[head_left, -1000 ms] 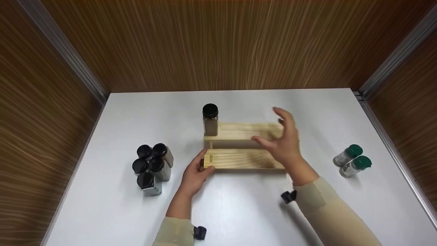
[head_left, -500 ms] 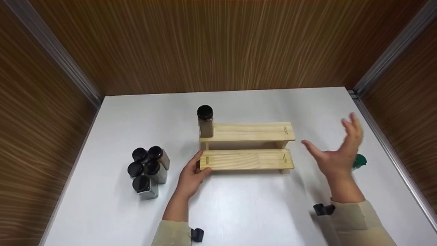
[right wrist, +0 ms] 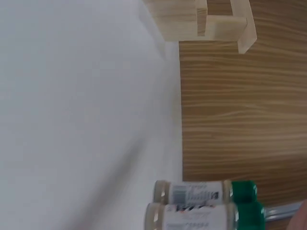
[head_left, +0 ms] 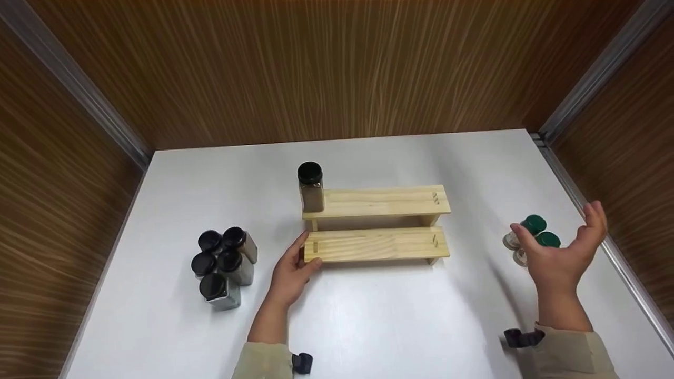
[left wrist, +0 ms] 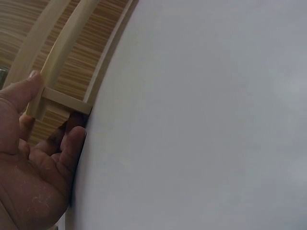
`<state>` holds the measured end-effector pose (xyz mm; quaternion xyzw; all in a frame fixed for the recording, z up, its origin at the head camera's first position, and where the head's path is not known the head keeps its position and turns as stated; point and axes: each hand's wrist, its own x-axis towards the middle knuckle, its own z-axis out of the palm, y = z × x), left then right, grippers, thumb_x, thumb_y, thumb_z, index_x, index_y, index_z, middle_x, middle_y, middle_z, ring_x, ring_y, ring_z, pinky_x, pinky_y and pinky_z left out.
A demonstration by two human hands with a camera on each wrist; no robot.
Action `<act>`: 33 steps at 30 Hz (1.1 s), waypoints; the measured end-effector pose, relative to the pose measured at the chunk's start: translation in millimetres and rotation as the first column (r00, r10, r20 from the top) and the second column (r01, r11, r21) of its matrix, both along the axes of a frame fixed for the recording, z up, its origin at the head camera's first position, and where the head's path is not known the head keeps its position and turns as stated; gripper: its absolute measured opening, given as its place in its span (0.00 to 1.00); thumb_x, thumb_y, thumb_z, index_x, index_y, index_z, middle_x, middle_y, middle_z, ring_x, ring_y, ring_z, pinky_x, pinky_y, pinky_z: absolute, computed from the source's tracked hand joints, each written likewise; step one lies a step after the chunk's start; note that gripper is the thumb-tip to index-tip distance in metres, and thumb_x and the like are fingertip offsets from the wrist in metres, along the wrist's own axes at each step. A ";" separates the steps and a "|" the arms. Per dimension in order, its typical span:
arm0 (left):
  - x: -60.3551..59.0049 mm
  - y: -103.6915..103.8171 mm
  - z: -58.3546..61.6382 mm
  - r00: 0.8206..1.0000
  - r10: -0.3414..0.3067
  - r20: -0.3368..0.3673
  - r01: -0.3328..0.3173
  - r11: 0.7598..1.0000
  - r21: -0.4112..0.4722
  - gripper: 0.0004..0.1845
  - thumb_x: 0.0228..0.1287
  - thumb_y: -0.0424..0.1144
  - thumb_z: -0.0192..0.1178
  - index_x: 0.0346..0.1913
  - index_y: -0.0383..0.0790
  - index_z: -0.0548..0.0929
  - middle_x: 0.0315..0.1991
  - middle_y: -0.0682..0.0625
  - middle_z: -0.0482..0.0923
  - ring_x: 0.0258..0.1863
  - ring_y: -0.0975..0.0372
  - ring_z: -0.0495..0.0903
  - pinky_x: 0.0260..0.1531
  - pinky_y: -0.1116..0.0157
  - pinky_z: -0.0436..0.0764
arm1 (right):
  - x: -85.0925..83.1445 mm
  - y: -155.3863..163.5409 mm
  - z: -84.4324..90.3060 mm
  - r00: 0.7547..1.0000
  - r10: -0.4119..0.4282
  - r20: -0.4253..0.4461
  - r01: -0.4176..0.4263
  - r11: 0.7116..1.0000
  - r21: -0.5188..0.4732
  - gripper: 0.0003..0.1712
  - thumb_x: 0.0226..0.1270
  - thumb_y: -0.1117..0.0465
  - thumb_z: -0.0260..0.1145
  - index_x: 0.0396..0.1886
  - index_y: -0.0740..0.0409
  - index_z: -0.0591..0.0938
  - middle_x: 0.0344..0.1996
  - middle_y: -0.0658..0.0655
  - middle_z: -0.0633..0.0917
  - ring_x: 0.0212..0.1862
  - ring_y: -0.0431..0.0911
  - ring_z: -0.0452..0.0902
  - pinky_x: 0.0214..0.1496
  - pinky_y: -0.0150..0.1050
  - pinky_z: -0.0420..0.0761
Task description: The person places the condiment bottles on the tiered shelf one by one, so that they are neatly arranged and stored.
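A two-tier wooden spice rack (head_left: 376, 245) stands mid-table, a black-capped spice jar (head_left: 311, 192) upright on the left end of its upper tier. My left hand (head_left: 287, 279) grips the lower tier's left end. In the left wrist view, the thumb lies on the board and the other fingers curl beneath its end. Over to the right, my right hand (head_left: 559, 263) is spread, holding nothing. Just beyond it are two green-capped spice jars (head_left: 534, 225), partly hidden by the hand. The right wrist view shows both labelled jars (right wrist: 201, 218) side by side, close to that hand.
Several black-capped jars (head_left: 224, 268) are clustered on the white table (head_left: 368, 316) left of the rack. Wood-grain panels (head_left: 337, 68) enclose the back and both sides, with metal rails (head_left: 595, 79) at the corners.
My right hand has moved away from the rack's right side, rightward to the green-capped jars, fingers still spread. My left hand keeps its hold on the rack. The view has shifted slightly.
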<state>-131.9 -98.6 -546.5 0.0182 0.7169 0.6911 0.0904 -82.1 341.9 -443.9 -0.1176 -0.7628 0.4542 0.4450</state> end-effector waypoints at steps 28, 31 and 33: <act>0.1 -1.7 -0.5 1.000 -0.017 0.002 0.017 1.000 0.009 0.40 0.74 0.31 0.66 0.84 0.39 0.61 0.65 0.34 0.78 0.37 0.63 0.77 0.26 0.72 0.69 | 9.2 51.5 -58.8 0.840 0.179 0.513 0.044 0.919 -0.393 0.54 0.68 0.75 0.70 0.85 0.42 0.55 0.80 0.65 0.60 0.80 0.62 0.60 0.78 0.51 0.66; 0.6 -1.7 -0.3 1.000 -0.022 -0.006 0.022 1.000 0.023 0.40 0.74 0.31 0.66 0.83 0.37 0.60 0.64 0.35 0.78 0.37 0.63 0.76 0.26 0.72 0.68 | 9.8 51.5 -60.6 0.835 0.158 0.528 0.072 0.919 -0.389 0.49 0.72 0.74 0.67 0.84 0.44 0.58 0.80 0.66 0.62 0.79 0.61 0.63 0.75 0.48 0.69; 0.6 -1.7 -0.3 1.000 -0.020 0.000 0.020 1.000 0.022 0.40 0.74 0.31 0.66 0.83 0.38 0.61 0.63 0.35 0.78 0.36 0.63 0.76 0.26 0.72 0.68 | 10.1 51.7 -61.2 0.835 0.153 0.528 0.087 0.912 -0.402 0.46 0.73 0.74 0.65 0.84 0.44 0.60 0.79 0.66 0.63 0.78 0.62 0.64 0.71 0.43 0.73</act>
